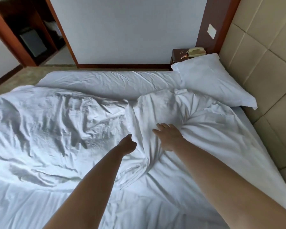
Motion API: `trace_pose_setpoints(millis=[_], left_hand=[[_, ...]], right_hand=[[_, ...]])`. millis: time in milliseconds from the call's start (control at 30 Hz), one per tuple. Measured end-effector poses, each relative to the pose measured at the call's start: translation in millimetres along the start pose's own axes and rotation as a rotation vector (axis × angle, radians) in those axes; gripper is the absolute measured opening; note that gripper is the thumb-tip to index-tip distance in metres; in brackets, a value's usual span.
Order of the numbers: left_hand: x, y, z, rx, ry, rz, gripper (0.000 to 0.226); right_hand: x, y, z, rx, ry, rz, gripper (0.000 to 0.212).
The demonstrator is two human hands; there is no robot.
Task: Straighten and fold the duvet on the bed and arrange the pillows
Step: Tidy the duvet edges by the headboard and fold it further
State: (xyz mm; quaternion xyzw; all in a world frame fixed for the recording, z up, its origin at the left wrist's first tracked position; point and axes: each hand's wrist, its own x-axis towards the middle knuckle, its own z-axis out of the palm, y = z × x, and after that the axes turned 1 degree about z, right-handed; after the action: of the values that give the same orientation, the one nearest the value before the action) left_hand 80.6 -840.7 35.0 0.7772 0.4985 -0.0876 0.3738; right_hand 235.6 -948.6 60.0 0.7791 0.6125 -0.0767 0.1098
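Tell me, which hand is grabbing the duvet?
The left hand: its fingers are curled round a fold of the duvet. The right hand lies flat on it, fingers straight.

One head-worn wide-angle view looks forward and down, close over the bed [155, 187].

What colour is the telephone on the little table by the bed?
The telephone is a pale beige-green, seen in the head view.
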Motion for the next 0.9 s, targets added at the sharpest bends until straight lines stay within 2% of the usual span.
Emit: trace_pose_setpoints(millis=[233, 467, 767, 833, 900], left_hand=[[32.5, 23.0, 7.8, -0.077, 0.023, -0.059, 0.059], [86.1, 30.9, 2.1, -0.038, 0.025, -0.114, 0.064], [169.3, 48.2, 20.5, -0.398, 0.015, -0.215, 0.085], [183.8, 49.9, 24.4, -0.569, -0.017, -0.261, 0.095], [193.1, 51.2, 22.5, -0.722, -0.064, -0.3, 0.093]], right_hand=[[39.0, 31.2, 4.2, 0.016, 0.002, -0.021, 0.071], [70.6, 56.3, 10.8, 0.037, -0.06, -0.012, 0.073], [134.5, 85.2, 31.4, 0.107, -0.112, 0.054, 0.083], [137.0, 89.3, 36.1, 0.136, -0.158, 0.07, 0.085], [136.4, 92.0, 39.4, 0.147, -0.201, 0.073, 0.084]])
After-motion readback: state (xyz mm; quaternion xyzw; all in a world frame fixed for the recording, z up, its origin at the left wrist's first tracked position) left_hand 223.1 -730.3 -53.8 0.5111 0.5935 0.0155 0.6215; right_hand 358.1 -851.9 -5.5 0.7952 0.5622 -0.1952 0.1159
